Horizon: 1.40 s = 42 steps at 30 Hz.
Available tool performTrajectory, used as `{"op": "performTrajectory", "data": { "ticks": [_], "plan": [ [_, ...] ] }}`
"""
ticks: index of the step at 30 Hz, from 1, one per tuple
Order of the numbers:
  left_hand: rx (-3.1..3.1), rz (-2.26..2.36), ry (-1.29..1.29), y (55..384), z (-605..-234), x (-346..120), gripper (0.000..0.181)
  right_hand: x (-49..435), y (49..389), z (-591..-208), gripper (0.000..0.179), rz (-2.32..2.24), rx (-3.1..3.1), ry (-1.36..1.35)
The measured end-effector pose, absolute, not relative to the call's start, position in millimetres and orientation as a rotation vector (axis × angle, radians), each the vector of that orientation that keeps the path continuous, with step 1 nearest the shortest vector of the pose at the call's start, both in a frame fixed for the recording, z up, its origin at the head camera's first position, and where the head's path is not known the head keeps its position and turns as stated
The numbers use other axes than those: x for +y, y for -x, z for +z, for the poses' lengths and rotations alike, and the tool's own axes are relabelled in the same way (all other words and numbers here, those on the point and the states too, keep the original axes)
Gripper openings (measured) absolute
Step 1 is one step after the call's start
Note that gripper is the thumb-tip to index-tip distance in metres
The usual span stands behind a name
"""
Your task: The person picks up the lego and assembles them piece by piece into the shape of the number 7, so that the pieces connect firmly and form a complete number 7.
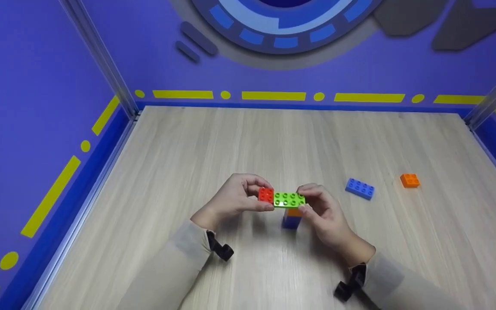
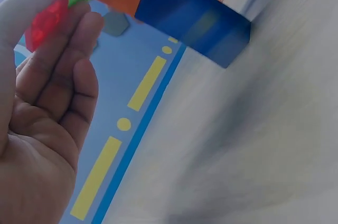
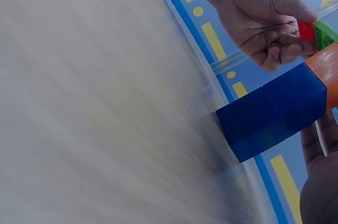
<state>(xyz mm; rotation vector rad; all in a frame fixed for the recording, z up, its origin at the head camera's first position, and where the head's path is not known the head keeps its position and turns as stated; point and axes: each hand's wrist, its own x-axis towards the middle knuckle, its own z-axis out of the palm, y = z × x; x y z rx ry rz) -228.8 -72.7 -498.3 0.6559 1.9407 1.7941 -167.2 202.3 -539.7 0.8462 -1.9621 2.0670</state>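
My left hand [image 1: 235, 197] pinches a small red toy brick [image 1: 266, 195] between thumb and fingers. Directly beside it lies a longer green brick [image 1: 285, 199], studs up. Thumb and fingers of my right hand [image 1: 329, 217] grip the green brick's right end. Under the green brick stands an upright column: an orange brick [image 1: 293, 212] on top and blue bricks [image 3: 274, 110] below, with a seam across the blue. Whether the red brick is joined to anything cannot be told. In the left wrist view, the column's blue part [image 2: 193, 20] shows beside my left fingers.
A blue brick [image 1: 360, 189] lies on the wooden table [image 1: 213, 142] to the right of my hands. Farther right sits a small orange brick [image 1: 410, 181]. Blue-purple panels [image 1: 273, 79] with yellow markings border the table at the back and sides.
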Motion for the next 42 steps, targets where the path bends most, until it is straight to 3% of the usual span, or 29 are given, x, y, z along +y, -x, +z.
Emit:
{"op": "performTrajectory", "data": {
  "ticks": [24, 29, 33, 38, 42],
  "plan": [
    [1.946, 1.914, -0.717, 218.9, -502.4, -61.9, 0.03, 212.3, 168.8, -531.2, 0.039, 1.88, -2.084, -0.86],
    [1.939, 1.925, -0.699, 218.9, -503.7, -61.5, 0.03, 237.9, 179.5, -510.2, 0.038, 1.732, -2.235, -0.691],
    [1.95, 1.932, -0.694, 219.4, -506.9, -61.1, 0.031, 272.5, 192.5, -485.4, 0.024, 1.381, -2.448, -0.452],
    [1.94, 1.954, -0.693, 219.5, -508.8, -58.4, 0.032, 319.0, 204.5, -468.2, 0.007, 0.962, -2.626, -0.336],
    [1.933, 1.976, -0.656, 220.4, -509.0, -58.0, 0.031, 341.4, 209.5, -460.8, 0.013, 0.777, -2.89, -0.283]
  ]
}}
